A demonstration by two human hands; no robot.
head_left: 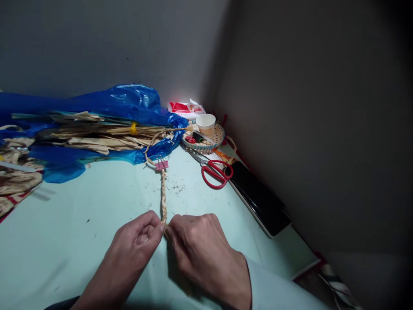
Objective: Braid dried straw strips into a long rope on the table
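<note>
A tan braid of dried plant fibre (164, 193) runs toward me over the pale green tabletop. Its far end is gripped by a pink binder clip (161, 165), and thin loose ends curl up beyond it. My left hand (137, 241) pinches the near end of the braid between thumb and finger. Close beside it, my right hand (201, 245) is closed at the same end, its fingertips on the strands. The strands below my fingers are mostly hidden by the right hand.
A blue plastic bag (129, 97) holds bundled dry strips (87, 135) at the back left. Red-handled scissors (217, 174) and a black tablet-like device (258, 198) lie right. A woven tray (206, 147) carries a paper cup (205, 122). Coiled braid (19, 183) lies far left.
</note>
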